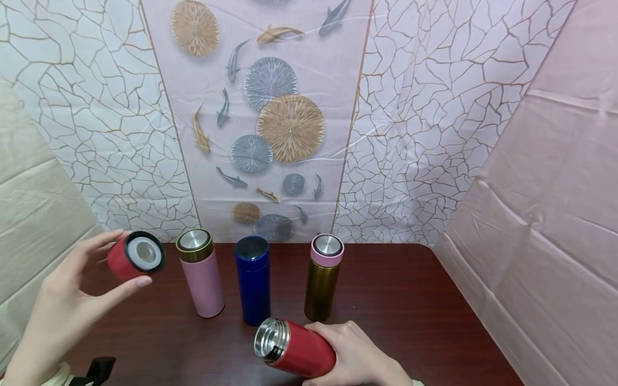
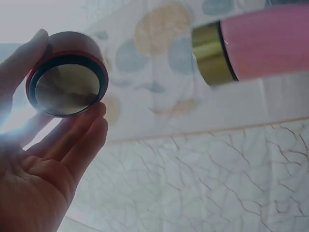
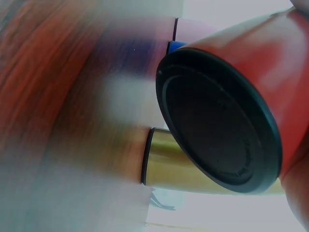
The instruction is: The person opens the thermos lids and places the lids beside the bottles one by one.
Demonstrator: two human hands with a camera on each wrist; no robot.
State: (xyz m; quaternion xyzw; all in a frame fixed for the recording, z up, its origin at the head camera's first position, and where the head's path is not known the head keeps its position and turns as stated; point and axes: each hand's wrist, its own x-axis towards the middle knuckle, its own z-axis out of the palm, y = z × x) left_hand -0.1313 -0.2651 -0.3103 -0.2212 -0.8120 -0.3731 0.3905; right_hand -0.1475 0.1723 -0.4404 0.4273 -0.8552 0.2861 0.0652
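My left hand (image 1: 67, 300) pinches a red lid (image 1: 123, 260) between thumb and fingers at the left, its pale inner side turned toward the head camera. In the left wrist view the lid (image 2: 67, 89) shows its shiny round top. Toward the front, my right hand (image 1: 354, 354) grips a red thermos bottle (image 1: 309, 351), tilted with its bare steel mouth facing left. The right wrist view shows the black base of the thermos (image 3: 219, 125) off the table. Lid and bottle are far apart.
On the dark red-brown table (image 1: 401, 300) stand a pink bottle with a gold lid (image 1: 205, 284), a dark blue bottle (image 1: 254, 292) and a gold bottle with a pink lid (image 1: 321, 287). Behind them hangs a patterned curtain (image 1: 401, 134); pale cloth (image 1: 545, 214) borders the right side.
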